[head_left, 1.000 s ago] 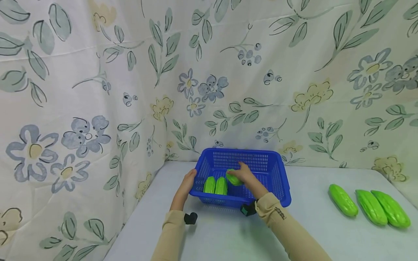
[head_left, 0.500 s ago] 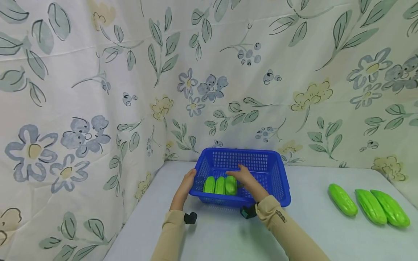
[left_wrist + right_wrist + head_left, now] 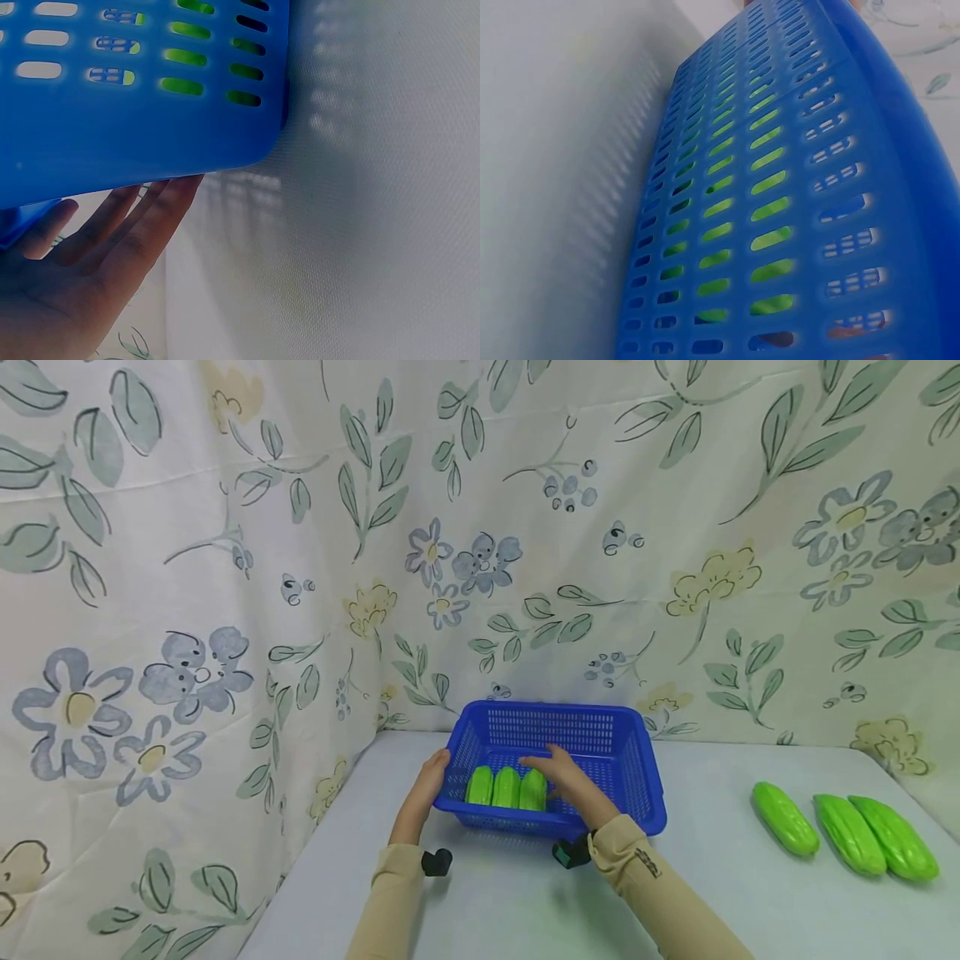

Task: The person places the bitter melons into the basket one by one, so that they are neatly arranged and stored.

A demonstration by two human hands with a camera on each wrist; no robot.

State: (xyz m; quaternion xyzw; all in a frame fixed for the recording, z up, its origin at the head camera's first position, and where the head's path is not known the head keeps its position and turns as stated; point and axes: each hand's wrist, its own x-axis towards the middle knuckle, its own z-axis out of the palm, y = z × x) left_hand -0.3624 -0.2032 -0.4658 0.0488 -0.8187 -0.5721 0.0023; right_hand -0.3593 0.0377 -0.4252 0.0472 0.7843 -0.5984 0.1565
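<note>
A blue plastic basket (image 3: 645, 768) stands on the white table, its walls slotted. Inside, along the left front, lie three bright green cucumber-like vegetables (image 3: 506, 788) side by side. My right hand (image 3: 566, 777) is over the basket beside the rightmost vegetable (image 3: 533, 791), its thumb and fingers spread with nothing held. At the basket's left wall my left hand (image 3: 429, 785) rests against the rim. In the left wrist view, straight fingers (image 3: 142, 240) touch the rim from outside. Green shows through the slots of the basket wall (image 3: 795, 180) in the right wrist view, where that hand is mostly hidden.
On the right of the table lie three more green vegetables: one single vegetable (image 3: 785, 819) and a touching pair (image 3: 851, 835). A floral curtain (image 3: 555, 568) hangs behind the table and along its left side.
My right hand has let go of the third green vegetable, which has settled down beside the other two in the basket. The left hand stays at the basket rim.
</note>
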